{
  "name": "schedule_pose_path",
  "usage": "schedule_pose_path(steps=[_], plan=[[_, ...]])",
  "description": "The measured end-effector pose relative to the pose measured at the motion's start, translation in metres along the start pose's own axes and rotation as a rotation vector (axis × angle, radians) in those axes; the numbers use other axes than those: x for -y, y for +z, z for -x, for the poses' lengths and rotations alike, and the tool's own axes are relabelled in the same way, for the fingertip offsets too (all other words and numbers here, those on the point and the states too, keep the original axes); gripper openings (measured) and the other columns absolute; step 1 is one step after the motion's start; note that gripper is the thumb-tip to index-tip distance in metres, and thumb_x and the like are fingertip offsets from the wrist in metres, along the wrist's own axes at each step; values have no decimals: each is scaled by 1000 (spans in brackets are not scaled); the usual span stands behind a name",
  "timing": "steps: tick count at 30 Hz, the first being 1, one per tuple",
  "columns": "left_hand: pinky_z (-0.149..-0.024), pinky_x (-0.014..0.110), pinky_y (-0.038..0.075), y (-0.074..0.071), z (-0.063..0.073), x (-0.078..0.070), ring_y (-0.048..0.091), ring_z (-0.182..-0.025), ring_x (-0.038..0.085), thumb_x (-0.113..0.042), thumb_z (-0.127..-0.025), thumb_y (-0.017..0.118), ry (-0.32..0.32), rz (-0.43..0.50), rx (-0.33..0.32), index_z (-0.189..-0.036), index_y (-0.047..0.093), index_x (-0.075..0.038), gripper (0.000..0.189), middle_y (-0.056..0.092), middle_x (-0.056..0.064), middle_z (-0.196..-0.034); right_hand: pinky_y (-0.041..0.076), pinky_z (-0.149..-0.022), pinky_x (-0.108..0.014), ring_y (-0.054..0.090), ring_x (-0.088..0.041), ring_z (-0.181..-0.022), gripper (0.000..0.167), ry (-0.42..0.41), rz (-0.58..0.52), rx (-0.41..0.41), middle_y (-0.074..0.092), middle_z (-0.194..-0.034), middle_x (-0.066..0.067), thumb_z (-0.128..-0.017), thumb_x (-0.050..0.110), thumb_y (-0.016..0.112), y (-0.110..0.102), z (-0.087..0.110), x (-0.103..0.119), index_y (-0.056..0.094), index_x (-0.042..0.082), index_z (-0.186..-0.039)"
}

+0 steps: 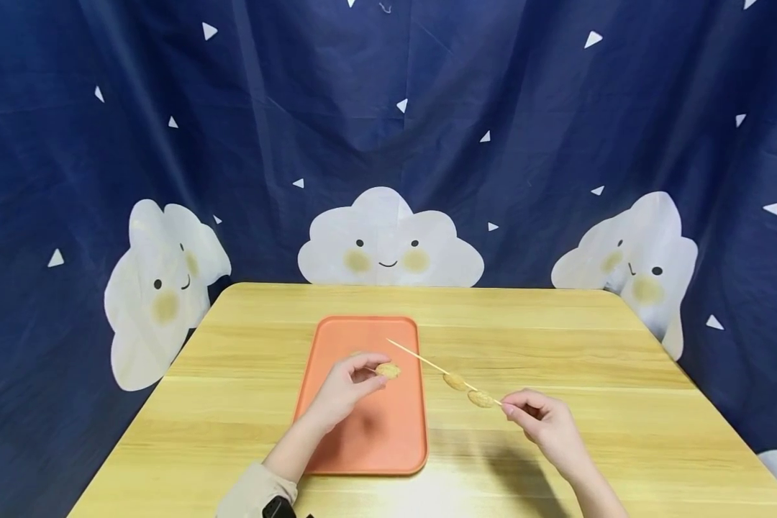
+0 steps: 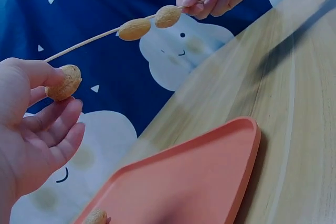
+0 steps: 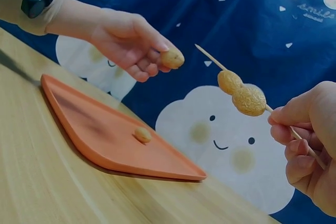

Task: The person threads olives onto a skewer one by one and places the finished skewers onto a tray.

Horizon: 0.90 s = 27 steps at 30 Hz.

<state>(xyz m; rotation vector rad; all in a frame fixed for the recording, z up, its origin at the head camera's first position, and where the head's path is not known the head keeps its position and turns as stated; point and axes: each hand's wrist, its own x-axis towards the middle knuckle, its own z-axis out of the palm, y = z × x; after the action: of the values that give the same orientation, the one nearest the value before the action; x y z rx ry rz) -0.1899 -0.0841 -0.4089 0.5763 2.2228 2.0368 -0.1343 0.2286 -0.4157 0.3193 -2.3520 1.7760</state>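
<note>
My left hand pinches a golden-brown, oval food piece between thumb and fingers, above the tray. My right hand grips a thin wooden skewer near one end. Two similar wrinkled food pieces, one near the right fingers and one beyond it, are threaded on the skewer. Its bare pointed end reaches up and left, towards the left hand but apart from it in the right wrist view. Another food piece lies on the orange tray, mostly hidden behind the left hand in the head view.
The tray lies on a light wooden table, left of its middle. Behind and beside the table hangs a dark blue curtain with white clouds and triangles. A dark device sits on the left wrist over a beige sleeve.
</note>
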Motion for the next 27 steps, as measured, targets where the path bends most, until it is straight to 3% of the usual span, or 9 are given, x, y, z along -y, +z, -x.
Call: schedule_pose_path(steps=[3, 7, 14, 19, 22, 27], plan=[[-75, 26, 53, 0, 1, 0, 60, -81, 15, 1, -81, 67, -19, 48, 11, -115, 59, 9, 35, 57, 12, -99, 29, -33, -25, 33, -3, -44, 4, -8, -1, 5, 50, -60, 1, -84, 2, 65, 0, 0, 0, 67, 4, -83], [-71, 22, 52, 0, 1, 1, 57, -80, 11, 3, -78, 69, -32, 43, -3, -111, 61, 8, 35, 58, 9, -99, 29, -33, -25, 33, -2, -44, 3, -7, 4, 8, 50, -60, 0, -85, 2, 64, 1, 0, -1, 67, 2, -84], [-72, 21, 50, -1, 2, 3, 56, -80, 11, 2, -80, 67, -4, 47, -2, -109, 61, 10, 30, 57, 12, -101, 31, -34, -25, 34, -2, -45, 10, 4, 27, 11, 49, -59, 2, -84, 3, 64, 2, 0, -4, 64, -8, -86], [-83, 28, 51, -1, 2, 6, 61, -85, 13, -3, -86, 63, 30, 90, 0, -107, 60, 12, 26, 58, 16, -100, 32, -35, -25, 34, -2, -45, 6, 19, 55, 5, 46, -58, 2, -84, 5, 65, 1, 2, -6, 66, -1, -84], [-83, 28, 51, -1, 2, 7, 60, -87, 13, -4, -86, 64, 48, 59, -21, -105, 61, 12, 25, 59, 18, -100, 32, -35, -25, 34, -2, -45, 4, 16, 61, 5, 46, -58, 4, -85, 5, 65, 1, 3, -7, 67, 3, -83], [-81, 23, 48, -1, 2, 6, 57, -90, 12, -4, -82, 68, 17, 11, -61, -111, 61, 7, 31, 60, 20, -106, 30, -34, -25, 34, -3, -45, 4, 1, 37, 33, 48, -59, 5, -85, 3, 64, -2, 5, -12, 68, 4, -83]])
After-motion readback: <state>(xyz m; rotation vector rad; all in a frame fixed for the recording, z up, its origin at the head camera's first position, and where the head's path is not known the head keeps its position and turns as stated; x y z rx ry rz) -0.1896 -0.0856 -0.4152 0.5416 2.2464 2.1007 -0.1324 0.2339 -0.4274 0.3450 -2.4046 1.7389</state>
